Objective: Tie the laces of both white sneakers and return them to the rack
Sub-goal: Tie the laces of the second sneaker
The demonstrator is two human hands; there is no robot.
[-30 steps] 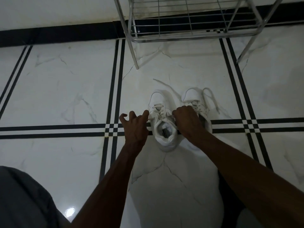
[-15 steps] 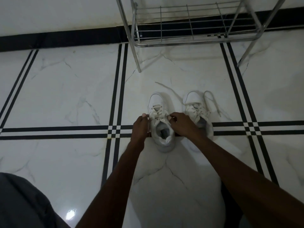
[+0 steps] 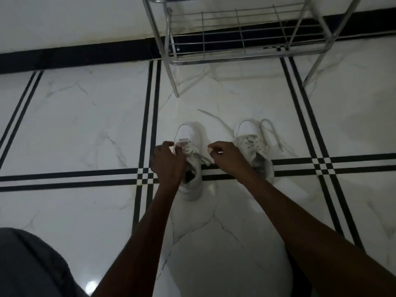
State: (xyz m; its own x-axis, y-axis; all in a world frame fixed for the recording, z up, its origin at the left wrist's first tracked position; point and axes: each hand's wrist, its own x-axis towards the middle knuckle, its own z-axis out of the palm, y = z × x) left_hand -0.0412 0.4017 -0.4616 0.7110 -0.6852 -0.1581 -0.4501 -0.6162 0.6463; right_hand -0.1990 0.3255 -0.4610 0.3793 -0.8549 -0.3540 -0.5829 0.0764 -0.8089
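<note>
Two white sneakers stand side by side on the tiled floor, toes pointing away from me. My left hand (image 3: pixel 169 161) is closed on a lace end at the left side of the left sneaker (image 3: pixel 188 133). My right hand (image 3: pixel 227 157) pinches the other lace of that shoe, pulled out to the right. It partly hides the right sneaker (image 3: pixel 252 144), whose laces (image 3: pixel 272 133) lie loose and untied on the floor. The metal shoe rack (image 3: pixel 242 39) stands beyond the shoes against the wall.
The floor is glossy white marble tile with black double lines (image 3: pixel 150 116) crossing it. A black skirting band (image 3: pixel 75 56) runs along the wall. My grey-clad knee (image 3: pixel 32 264) fills the lower left corner. The rack's legs (image 3: pixel 173 82) stand just beyond the sneakers.
My left hand went from spread open beside the left sneaker to closed on its lace. My right hand shifted from the shoe's tongue out to the right, drawing the other lace with it.
</note>
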